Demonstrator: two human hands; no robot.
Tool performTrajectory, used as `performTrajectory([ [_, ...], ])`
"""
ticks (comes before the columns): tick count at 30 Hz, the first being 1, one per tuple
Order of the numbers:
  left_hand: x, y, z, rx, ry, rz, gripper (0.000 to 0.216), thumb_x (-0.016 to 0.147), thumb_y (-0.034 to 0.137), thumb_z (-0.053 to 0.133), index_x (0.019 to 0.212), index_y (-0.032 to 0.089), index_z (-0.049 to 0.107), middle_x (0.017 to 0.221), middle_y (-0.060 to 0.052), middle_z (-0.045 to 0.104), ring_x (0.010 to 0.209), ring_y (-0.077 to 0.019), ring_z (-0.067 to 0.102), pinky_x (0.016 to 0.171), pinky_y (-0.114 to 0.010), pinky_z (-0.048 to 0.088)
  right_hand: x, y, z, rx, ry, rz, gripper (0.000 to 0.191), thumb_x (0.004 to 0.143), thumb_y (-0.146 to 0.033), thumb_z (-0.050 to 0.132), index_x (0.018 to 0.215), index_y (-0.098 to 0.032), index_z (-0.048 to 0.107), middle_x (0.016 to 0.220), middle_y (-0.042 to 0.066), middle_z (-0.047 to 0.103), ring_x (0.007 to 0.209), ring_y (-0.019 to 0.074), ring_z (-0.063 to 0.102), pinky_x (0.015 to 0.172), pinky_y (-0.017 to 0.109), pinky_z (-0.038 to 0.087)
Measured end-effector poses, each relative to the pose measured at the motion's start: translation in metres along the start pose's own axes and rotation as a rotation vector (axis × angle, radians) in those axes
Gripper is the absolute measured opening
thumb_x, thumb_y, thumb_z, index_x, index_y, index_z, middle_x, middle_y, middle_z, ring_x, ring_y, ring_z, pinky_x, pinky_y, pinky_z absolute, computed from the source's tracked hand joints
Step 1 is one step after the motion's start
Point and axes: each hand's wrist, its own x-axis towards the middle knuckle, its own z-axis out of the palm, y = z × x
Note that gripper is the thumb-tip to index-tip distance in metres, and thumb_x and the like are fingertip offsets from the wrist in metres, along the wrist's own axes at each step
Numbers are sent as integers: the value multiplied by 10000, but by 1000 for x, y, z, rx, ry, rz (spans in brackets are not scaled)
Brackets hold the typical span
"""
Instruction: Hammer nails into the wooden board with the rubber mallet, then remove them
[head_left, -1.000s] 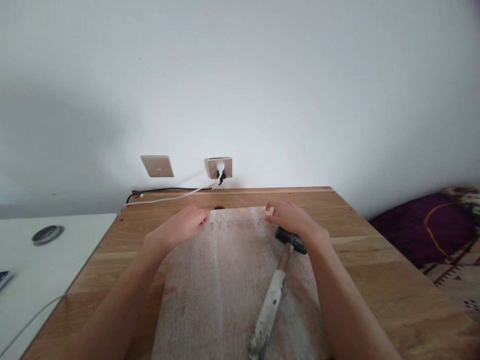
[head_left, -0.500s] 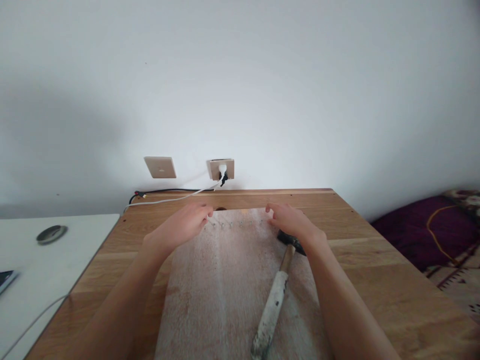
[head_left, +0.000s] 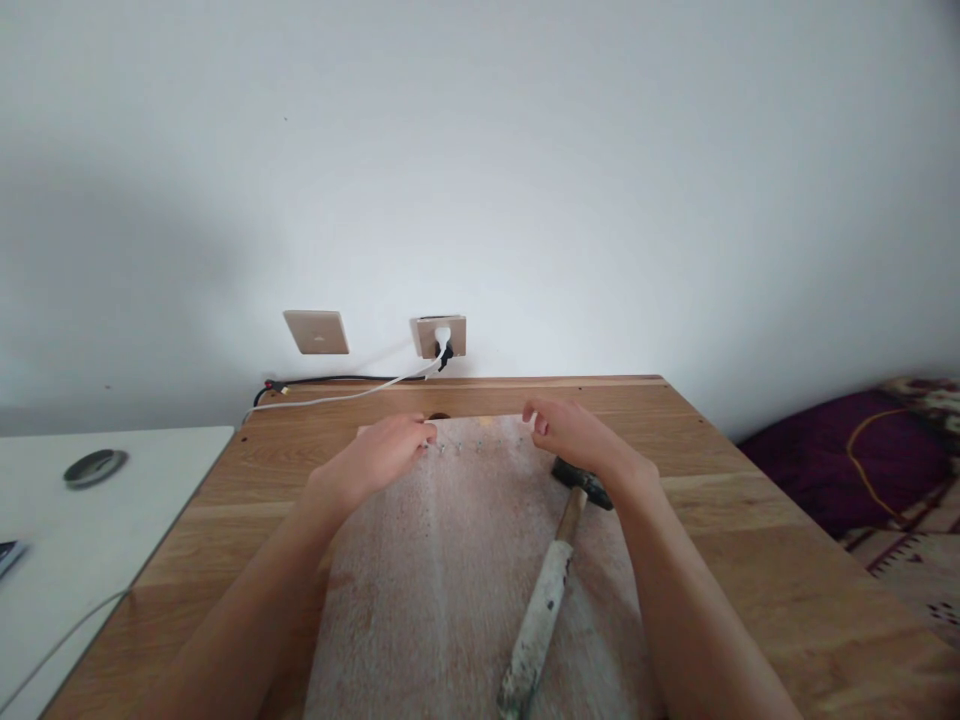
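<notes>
A whitish, worn wooden board (head_left: 450, 580) lies in front of me, with a row of several small nails (head_left: 459, 448) along its far end. My left hand (head_left: 394, 452) is over the board's far left corner, fingers curled closed beside the leftmost nails; whatever its fingertips hold, if anything, is hidden. Above the far right corner, my right hand (head_left: 564, 432) has loosely bent fingers with a gap between them, and nothing shows in it. A hammer (head_left: 546, 595) rests on the board's right side, its black head close to my right wrist and its white-wrapped handle toward me.
Under the board is a wooden table (head_left: 720, 530) against a white wall. A socket (head_left: 441, 338) holds plugs, and a white cable (head_left: 337, 398) runs along the back edge. On the left, a white table (head_left: 67, 530) carries a round dish (head_left: 95, 467). Purple fabric (head_left: 847, 455) lies at right.
My left hand has shifted slightly right and covers the leftmost nails. My right hand has risen a little toward the board's far edge. The hammer stays on the board.
</notes>
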Motion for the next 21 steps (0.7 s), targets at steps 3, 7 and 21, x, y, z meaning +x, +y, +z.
performTrajectory([
  [3, 1, 2, 2, 56, -51, 10, 256, 926, 96, 470, 816, 203, 674, 958, -69, 693, 913, -247, 660, 781, -331, 418, 0, -5, 3, 7, -37, -35, 270, 919, -32, 599, 1126, -165, 710, 1041, 70, 784, 953, 173, 725, 870, 267, 526],
  [7, 3, 2, 5, 96, -54, -13, 210, 942, 114, 502, 834, 191, 665, 963, -78, 703, 906, -250, 668, 763, -327, 420, 6, -7, 11, -35, -76, -30, 147, 1019, -259, 656, 1116, -161, 707, 1090, 54, 749, 970, 193, 720, 910, 403, 589],
  [21, -1, 18, -14, -90, -43, -22, 180, 955, 127, 516, 822, 196, 615, 878, -19, 686, 823, -188, 636, 746, -280, 411, 9, -19, 11, -81, -98, -50, 182, 1024, -324, 666, 1085, -161, 718, 1109, 54, 745, 1027, 209, 719, 939, 440, 593],
])
